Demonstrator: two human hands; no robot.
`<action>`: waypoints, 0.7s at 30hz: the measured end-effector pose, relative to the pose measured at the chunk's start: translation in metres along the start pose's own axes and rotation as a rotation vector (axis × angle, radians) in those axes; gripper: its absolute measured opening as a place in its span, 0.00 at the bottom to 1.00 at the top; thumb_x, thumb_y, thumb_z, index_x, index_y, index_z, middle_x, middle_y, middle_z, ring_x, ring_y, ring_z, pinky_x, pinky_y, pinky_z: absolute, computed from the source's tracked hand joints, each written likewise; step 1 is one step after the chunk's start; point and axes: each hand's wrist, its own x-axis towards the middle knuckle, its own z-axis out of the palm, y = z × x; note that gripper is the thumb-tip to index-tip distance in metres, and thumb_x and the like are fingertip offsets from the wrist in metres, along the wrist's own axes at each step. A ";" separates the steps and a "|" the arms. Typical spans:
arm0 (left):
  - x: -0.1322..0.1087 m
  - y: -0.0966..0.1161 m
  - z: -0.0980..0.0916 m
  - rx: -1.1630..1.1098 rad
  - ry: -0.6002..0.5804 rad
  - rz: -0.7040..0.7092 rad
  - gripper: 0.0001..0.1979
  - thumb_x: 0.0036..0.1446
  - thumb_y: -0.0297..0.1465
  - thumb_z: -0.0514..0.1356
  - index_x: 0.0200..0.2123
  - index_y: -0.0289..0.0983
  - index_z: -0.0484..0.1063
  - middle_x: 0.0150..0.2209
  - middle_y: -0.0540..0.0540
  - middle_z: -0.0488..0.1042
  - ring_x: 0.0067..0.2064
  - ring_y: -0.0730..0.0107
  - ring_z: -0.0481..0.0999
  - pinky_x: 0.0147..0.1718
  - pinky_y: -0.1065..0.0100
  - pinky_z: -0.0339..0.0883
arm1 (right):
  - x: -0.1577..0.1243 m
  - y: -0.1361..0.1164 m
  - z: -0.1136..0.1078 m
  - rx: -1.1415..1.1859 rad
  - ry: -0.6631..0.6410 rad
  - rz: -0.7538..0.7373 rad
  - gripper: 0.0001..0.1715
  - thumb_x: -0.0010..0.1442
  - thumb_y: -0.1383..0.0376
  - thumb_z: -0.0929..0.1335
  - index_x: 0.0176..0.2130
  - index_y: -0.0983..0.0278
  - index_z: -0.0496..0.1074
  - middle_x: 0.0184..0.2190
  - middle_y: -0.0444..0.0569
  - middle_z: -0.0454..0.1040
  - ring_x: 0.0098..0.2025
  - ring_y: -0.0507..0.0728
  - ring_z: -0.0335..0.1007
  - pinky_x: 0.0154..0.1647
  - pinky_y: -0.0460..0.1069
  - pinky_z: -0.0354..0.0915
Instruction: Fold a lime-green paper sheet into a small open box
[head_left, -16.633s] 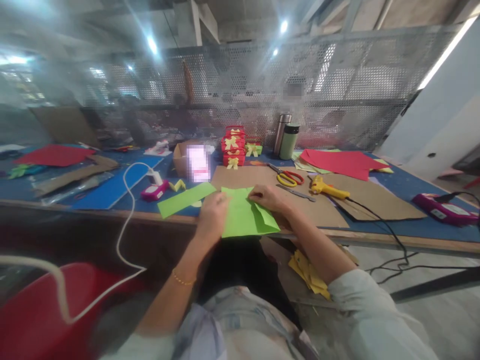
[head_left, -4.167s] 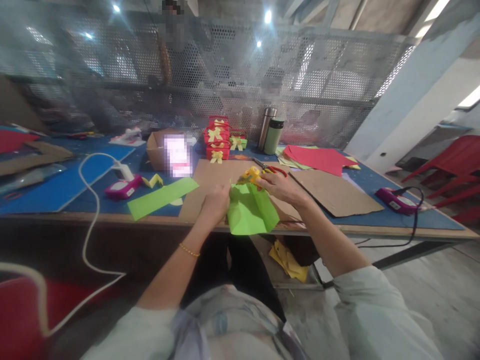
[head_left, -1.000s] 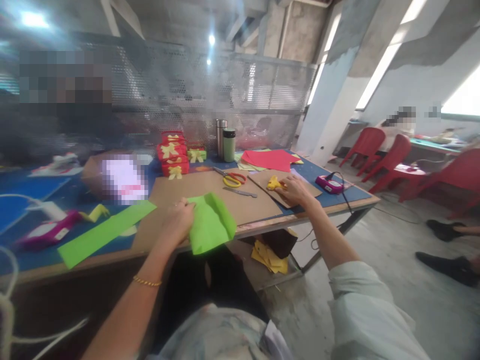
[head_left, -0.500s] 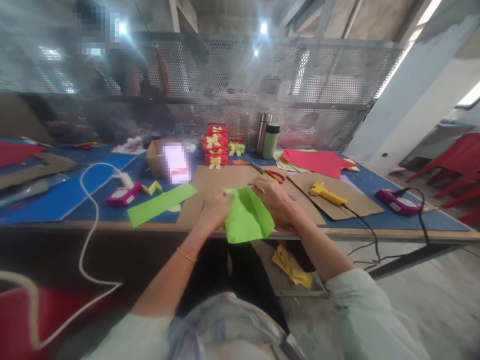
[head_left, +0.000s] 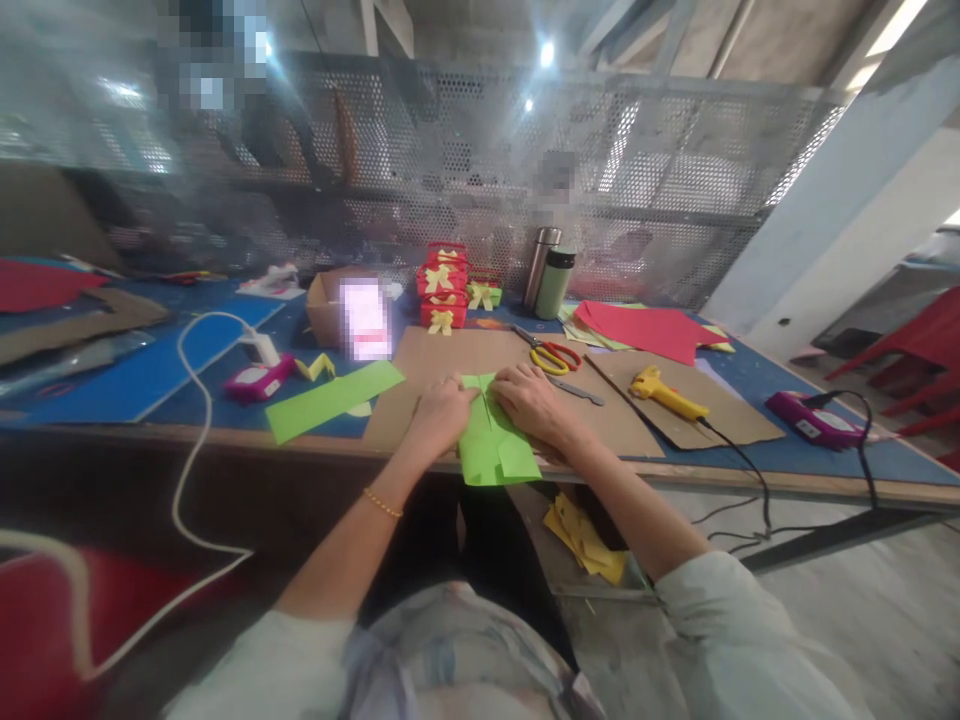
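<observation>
A bright green sheet of paper (head_left: 484,445) lies at the table's front edge, its right side folded over toward the middle and its lower end jutting past the edge. My left hand (head_left: 448,408) grips the sheet's left side, thumb and fingers together. From the right, my right hand (head_left: 531,400) holds the folded-over flap down with bent fingers pressed together. Brown cardboard (head_left: 435,350) lies beneath. Beyond my right hand are red-and-yellow-handled scissors (head_left: 553,358) and a flat grey blade-like tool (head_left: 576,390). A green paper strip (head_left: 334,402) lies to the left.
A yellow glue gun (head_left: 667,393) rests on cardboard at the right, its cord hanging over the edge. Purple power strips (head_left: 259,378) sit on both sides. Red boxes with yellow bows (head_left: 442,290), a green bottle (head_left: 556,285) and red paper (head_left: 637,330) stand or lie behind.
The green sheet's right side has been folded inward and flattened. My right hand has moved slightly down and left onto the fold. The grey tool has come into fuller view.
</observation>
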 end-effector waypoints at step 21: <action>0.000 0.001 -0.002 0.049 0.008 0.033 0.21 0.71 0.29 0.46 0.54 0.39 0.77 0.46 0.38 0.71 0.47 0.57 0.72 0.47 0.59 0.64 | 0.003 -0.014 -0.005 -0.203 -0.089 0.050 0.17 0.71 0.56 0.64 0.41 0.65 0.77 0.39 0.56 0.73 0.44 0.61 0.61 0.43 0.54 0.48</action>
